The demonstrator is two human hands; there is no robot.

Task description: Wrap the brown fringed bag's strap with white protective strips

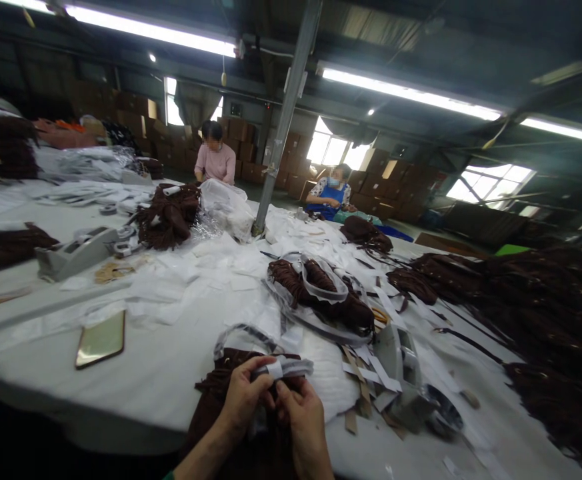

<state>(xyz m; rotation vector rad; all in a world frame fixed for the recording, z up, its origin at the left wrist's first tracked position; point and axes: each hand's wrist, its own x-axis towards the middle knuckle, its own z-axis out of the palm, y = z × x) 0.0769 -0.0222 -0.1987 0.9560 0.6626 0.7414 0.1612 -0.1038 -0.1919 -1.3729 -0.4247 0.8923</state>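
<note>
A brown fringed bag (231,360) lies at the table's near edge, below my hands. Above it, my left hand (245,393) is closed around a plastic-wrapped handle (295,367), a pale translucent bundle with a white band round it. My right hand (303,417) pinches the underside of the same bundle, its thumb close to the left fingers. Whatever lies between the right fingertips is too small to make out. Behind the bag's top, another loop in clear plastic (243,330) stands up. Part of the bag is hidden by my hands and forearms.
Right of my hands stands a tape dispenser (403,373) among paper strips (365,380). A second dispenser (78,250) and a phone (101,339) lie left. Another brown bag (321,293) is ahead; brown bags (535,307) pile up right. Two people work beyond a metal post (285,120).
</note>
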